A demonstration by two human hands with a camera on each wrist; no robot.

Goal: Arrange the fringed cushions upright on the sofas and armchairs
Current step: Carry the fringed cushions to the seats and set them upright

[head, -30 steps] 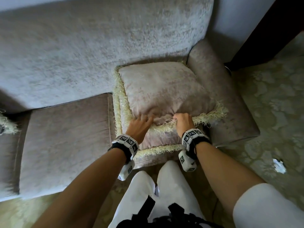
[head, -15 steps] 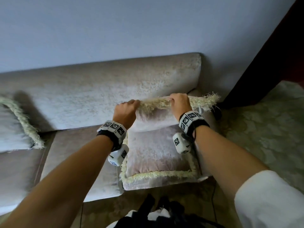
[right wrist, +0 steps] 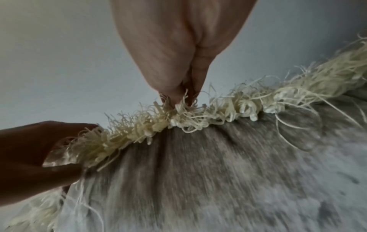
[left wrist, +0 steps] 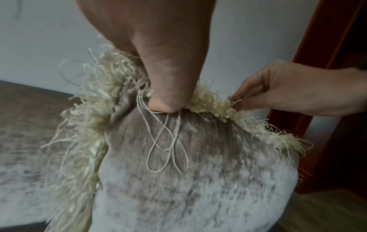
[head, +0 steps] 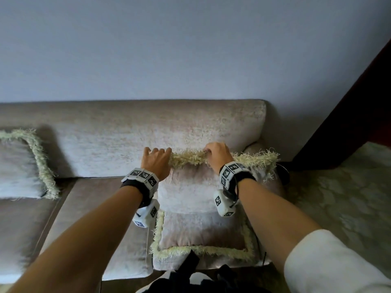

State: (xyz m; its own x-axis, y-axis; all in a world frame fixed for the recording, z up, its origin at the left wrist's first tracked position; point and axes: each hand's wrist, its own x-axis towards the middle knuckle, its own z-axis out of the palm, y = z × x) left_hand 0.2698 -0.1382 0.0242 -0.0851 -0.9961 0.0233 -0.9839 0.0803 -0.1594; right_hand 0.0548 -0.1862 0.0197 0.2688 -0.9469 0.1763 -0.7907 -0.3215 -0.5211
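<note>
At the far left of the head view, a pale grey plush cushion with a cream fringe (head: 19, 166) is leaning upright against the backrest of the long beige velvet sofa (head: 118, 132), so that one is looking finished. Further right, a second grey plush cushion with cream fringe (head: 190, 187) is being stood up on its lower edge at the sofa's right end, its top edge hanging just in front of the backrest; whether it is already touching the backrest is hard to tell from here. Below it, a third fringed cushion of the same fabric (head: 203, 233) is lying flat on the seat and is probably waiting for its turn. No armchairs are showing in these views, so I am judging the job as partly done at best.

The left hand (head: 156, 163) is reaching forward with the forearm extended, its fingers curling over the top fringe and its thumb (left wrist: 164, 100) pressing into the plush just under the trim, near the left corner. The right hand (head: 215, 157) is gripping too, pinching a tuft of the same fringe between its fingertips (right wrist: 172, 95) closer to the middle, its wrist held slightly higher than the left. Between them the fringe is running nearly level.
</note>
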